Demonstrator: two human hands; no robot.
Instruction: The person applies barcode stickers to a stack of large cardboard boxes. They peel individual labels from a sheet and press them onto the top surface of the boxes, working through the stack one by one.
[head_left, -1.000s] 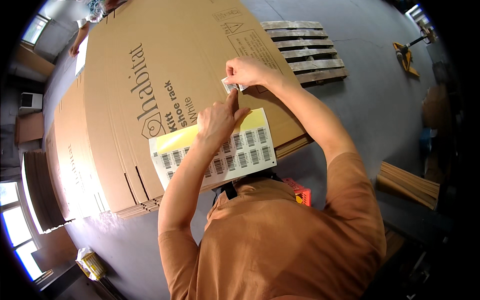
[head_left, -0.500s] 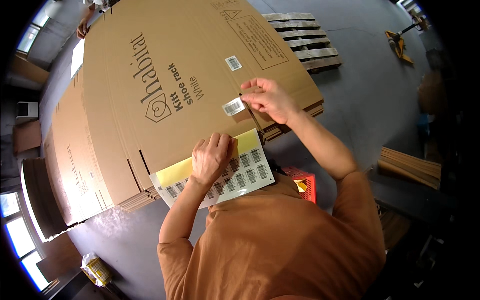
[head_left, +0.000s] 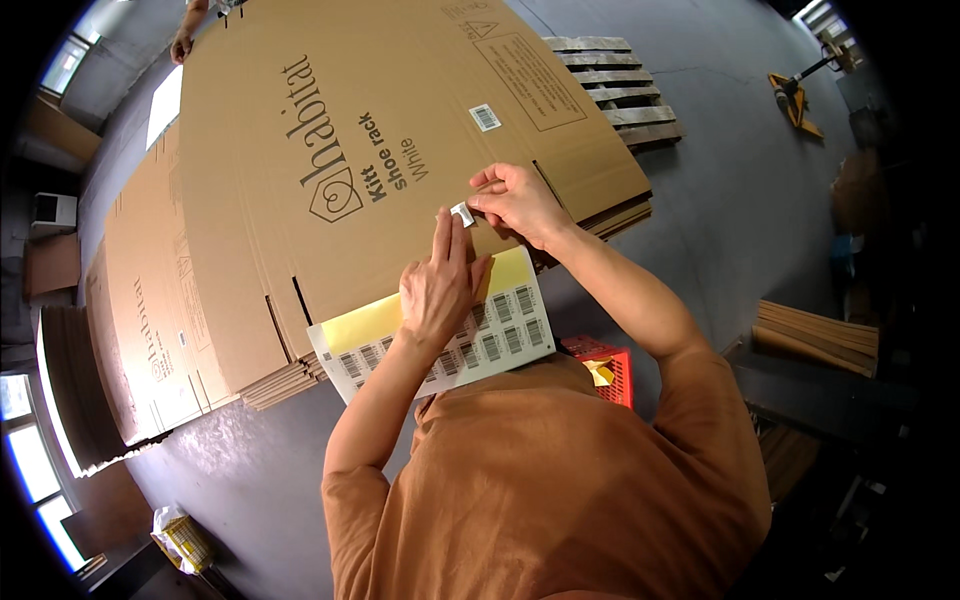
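My left hand point(head_left: 440, 285) lies flat, fingers together, on a sheet of barcode stickers point(head_left: 500, 335) with yellow backing. The sheet rests at the near edge of a stack of large flattened cardboard boxes point(head_left: 330, 150). My right hand point(head_left: 515, 200) pinches a small white barcode sticker point(head_left: 462, 213) just beyond the left fingertips, above the top box. One sticker point(head_left: 485, 117) is stuck farther up on that box.
A wooden pallet point(head_left: 620, 85) lies beyond the stack on the grey floor. A red crate point(head_left: 605, 365) sits by my body. Cardboard bundles point(head_left: 815, 335) lie at right, a yellow pallet jack point(head_left: 795, 95) far right. Another person's hand point(head_left: 183, 40) shows at the top.
My right hand holds a sticker peeled from the sheet and has shifted left toward my left fingertips. The view moved, so the stack appears higher and larger.
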